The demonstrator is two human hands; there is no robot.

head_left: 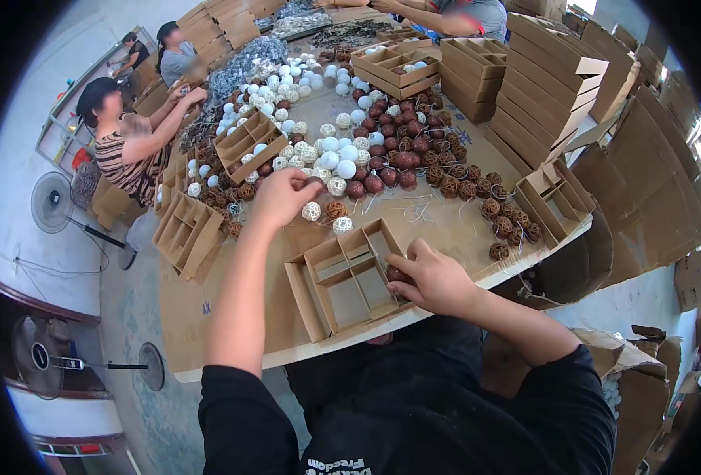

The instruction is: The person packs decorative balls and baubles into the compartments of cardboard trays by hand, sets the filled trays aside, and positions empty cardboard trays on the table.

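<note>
Divided box (pixel 349 279) between hands, right hand (pixel 433 279) touching.

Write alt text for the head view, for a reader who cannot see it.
A person's right hand presses a dark red ball into a divided cardboard tray, while the left hand reaches into a heap of white, red and brown balls on the table.

I see a brown divided cardboard tray (pixel 349 279) lying open at the table's near edge, at six o'clock. Another tray (pixel 186 233) sits at nine o'clock, one more (pixel 246 144) at eleven among the balls, and one (pixel 556 198) at three. Stacks of empty trays (pixel 552 83) stand at one to two o'clock, flat brown cartons (pixel 643 190) beyond them.
</note>
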